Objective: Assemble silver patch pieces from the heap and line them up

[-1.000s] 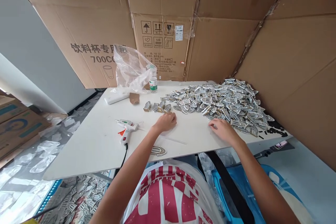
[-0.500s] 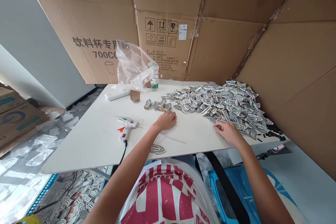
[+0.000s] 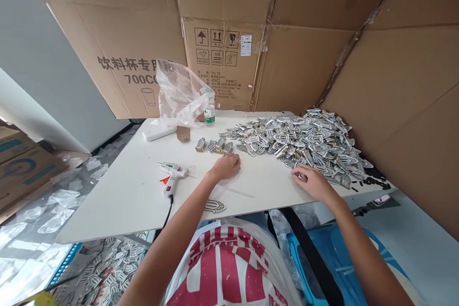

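A person's left hand, fingers curled in, is over a white table just beside a small cluster of silvery pieces, while the right hand, fingers bent, is near a large pile of similar pieces. Whether either grips anything cannot be told. A glue gun lies at left.

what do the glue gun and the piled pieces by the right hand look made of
Glue gun: likely hard plastic, its white body smooth and moulded-looking. Piled pieces: perhaps metal, given silvery surfaces and gold-toned edges; coated plastic is possible.
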Demonstrator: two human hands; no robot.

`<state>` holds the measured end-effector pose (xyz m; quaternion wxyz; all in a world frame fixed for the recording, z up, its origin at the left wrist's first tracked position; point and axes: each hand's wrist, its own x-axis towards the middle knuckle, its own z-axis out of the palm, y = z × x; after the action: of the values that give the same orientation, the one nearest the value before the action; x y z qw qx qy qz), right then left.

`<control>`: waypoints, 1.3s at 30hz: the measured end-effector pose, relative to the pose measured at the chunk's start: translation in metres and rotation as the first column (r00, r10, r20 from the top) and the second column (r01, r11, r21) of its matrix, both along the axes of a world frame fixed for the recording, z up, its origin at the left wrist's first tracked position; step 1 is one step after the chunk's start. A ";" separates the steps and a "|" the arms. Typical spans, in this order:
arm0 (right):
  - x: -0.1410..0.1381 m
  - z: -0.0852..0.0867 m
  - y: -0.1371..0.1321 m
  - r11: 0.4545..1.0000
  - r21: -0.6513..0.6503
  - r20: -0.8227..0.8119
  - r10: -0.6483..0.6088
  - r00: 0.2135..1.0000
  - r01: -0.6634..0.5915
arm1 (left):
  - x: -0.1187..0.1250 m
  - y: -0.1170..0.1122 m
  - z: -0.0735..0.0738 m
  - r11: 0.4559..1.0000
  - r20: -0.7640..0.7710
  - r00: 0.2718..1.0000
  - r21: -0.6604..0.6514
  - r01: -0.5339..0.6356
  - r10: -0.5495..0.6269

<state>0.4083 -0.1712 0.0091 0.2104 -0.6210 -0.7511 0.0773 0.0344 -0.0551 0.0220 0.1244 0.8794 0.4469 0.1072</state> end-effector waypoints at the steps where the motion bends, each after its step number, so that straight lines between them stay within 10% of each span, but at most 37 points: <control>1: 0.000 0.000 0.000 1.000 0.017 -0.010 -0.017 1.000 0.017 | 0.000 0.000 0.000 1.000 0.001 1.000 0.002 -0.002 0.002; 39: -0.030 -0.020 0.015 0.949 0.127 0.177 -0.306 0.935 0.287 | -0.001 -0.002 0.004 1.000 -0.013 1.000 -0.028 -0.010 0.010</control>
<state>0.3785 -0.1566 -0.0110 0.1759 -0.7205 -0.6686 -0.0538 0.0335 -0.0572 0.0260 0.1330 0.8760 0.4536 0.0960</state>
